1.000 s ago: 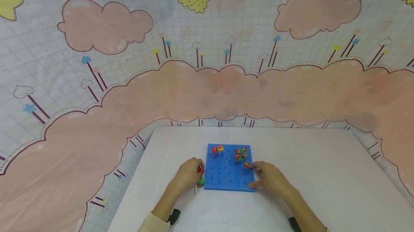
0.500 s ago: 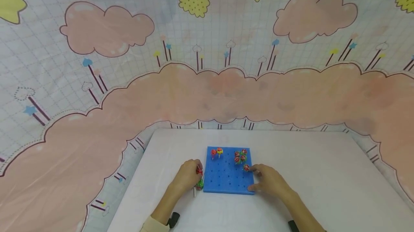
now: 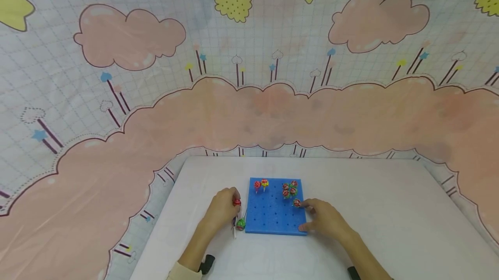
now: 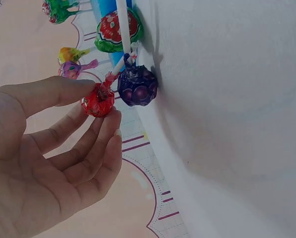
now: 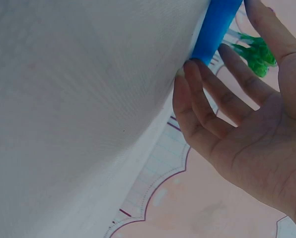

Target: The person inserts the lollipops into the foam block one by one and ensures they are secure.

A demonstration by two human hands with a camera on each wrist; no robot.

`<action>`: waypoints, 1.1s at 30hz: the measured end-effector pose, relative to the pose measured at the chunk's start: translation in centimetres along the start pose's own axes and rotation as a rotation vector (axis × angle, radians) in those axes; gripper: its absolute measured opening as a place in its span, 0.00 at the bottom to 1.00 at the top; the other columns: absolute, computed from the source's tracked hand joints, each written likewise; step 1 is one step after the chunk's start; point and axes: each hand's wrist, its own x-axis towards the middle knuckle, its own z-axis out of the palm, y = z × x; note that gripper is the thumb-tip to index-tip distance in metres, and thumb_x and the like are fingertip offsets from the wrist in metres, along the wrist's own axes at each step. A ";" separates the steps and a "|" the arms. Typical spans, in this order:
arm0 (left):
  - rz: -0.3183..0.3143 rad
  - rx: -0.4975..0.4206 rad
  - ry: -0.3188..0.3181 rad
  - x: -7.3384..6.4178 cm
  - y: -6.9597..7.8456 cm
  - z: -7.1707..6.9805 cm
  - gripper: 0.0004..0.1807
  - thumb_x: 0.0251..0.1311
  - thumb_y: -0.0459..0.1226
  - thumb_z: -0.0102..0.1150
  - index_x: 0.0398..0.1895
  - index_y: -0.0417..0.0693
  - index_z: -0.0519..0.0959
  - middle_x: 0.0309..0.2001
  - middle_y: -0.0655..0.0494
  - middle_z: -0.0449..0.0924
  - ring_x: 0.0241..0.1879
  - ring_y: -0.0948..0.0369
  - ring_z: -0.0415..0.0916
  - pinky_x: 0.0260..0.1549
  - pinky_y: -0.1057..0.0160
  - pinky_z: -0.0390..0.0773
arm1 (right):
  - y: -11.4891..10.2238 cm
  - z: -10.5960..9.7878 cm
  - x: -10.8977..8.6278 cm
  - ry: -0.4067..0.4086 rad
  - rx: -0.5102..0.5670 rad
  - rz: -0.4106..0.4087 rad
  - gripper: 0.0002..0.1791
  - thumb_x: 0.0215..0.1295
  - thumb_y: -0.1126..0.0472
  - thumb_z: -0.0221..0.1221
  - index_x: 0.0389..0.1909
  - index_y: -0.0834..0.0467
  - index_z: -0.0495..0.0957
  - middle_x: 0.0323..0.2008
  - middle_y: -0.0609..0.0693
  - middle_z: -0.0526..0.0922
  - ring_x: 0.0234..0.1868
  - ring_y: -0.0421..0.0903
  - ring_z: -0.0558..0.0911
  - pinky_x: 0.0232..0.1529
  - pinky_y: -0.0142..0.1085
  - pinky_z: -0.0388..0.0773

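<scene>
- Left of the blue board (image 3: 270, 217), the left hand (image 3: 223, 207) pinches a red lollipop (image 4: 98, 101); fingers hide part of its candy.
- In the left wrist view, its stick slants from the candy toward the board's side; the far end is lost near the purple lollipop (image 4: 138, 87).
- The right hand (image 3: 325, 216), loosely spread, touches the board's right edge.
- The 2 wrist views cut the board off.

Seeing plain blue on the board (image 3: 273, 217) — red lollipop (image 4: 98, 102) at its nine o'clock, green-and-red lollipops (image 3: 286, 193) at one — plus pink clouds (image 3: 132, 39) on the gridded backdrop (image 3: 257, 33).
</scene>
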 end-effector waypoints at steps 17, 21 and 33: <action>-0.004 0.002 0.039 -0.1 0.6 -0.9 0.10 0.57 0.30 0.73 0.39 0.43 0.81 0.32 0.55 0.77 0.31 0.60 0.71 0.31 0.62 0.78 | -0.2 -0.2 -0.1 0.001 -0.008 0.006 0.37 0.43 0.51 0.84 0.58 0.54 0.83 0.51 0.49 0.86 0.52 0.51 0.83 0.55 0.52 0.83; 0.002 0.005 0.056 -0.2 0.8 -1.0 0.10 0.57 0.30 0.74 0.39 0.44 0.81 0.33 0.54 0.78 0.32 0.60 0.72 0.32 0.61 0.79 | -0.2 -0.3 -0.1 0.002 -0.006 0.005 0.38 0.43 0.51 0.84 0.58 0.55 0.83 0.51 0.49 0.86 0.52 0.51 0.84 0.55 0.52 0.83; 0.031 -0.007 0.105 -0.5 1.5 -1.5 0.12 0.57 0.32 0.76 0.40 0.47 0.81 0.37 0.56 0.80 0.37 0.60 0.78 0.35 0.62 0.84 | -0.1 -0.2 -0.2 0.004 0.003 0.000 0.37 0.43 0.52 0.84 0.58 0.54 0.83 0.51 0.49 0.86 0.52 0.51 0.83 0.55 0.52 0.83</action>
